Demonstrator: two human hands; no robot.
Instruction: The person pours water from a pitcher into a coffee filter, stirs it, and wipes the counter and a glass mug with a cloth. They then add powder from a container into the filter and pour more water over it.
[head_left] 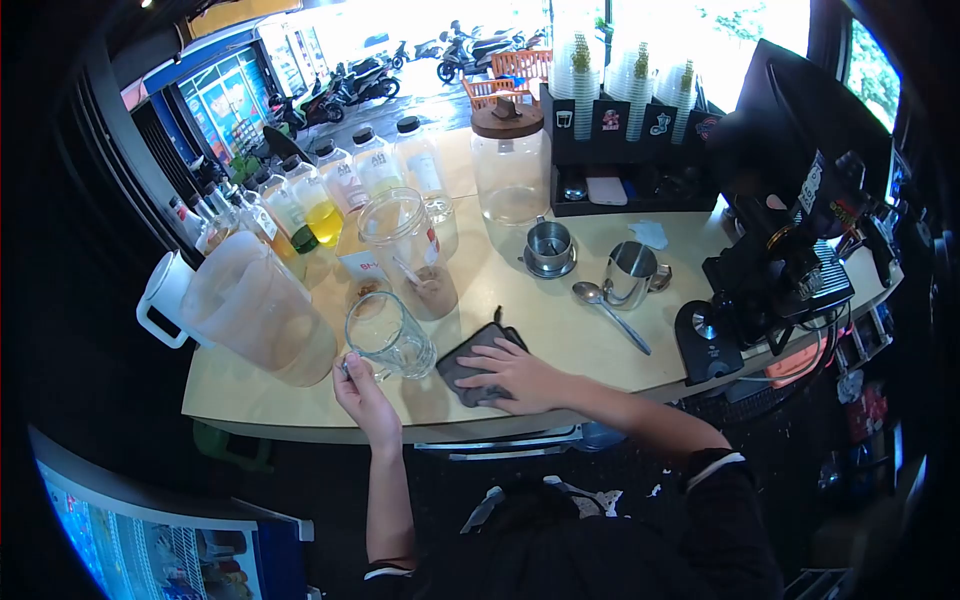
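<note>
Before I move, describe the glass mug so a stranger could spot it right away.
On the pale counter, look near the front edge, between the cloudy pitcher and the dark cloth. The glass mug is there, in the left hand. Unlike the jar behind, it shows no brown powder.

The left forearm [391, 505] extends forward, nearly vertical in the view. The left hand [364, 402] is raised at its end, with fingers curled and closed in a grip. The right forearm [640, 415] crosses diagonally inward from the lower right. The right hand [515, 378] lies palm down, open and pressed flat, with fingers extended, slightly spread, and directed leftward.
</note>
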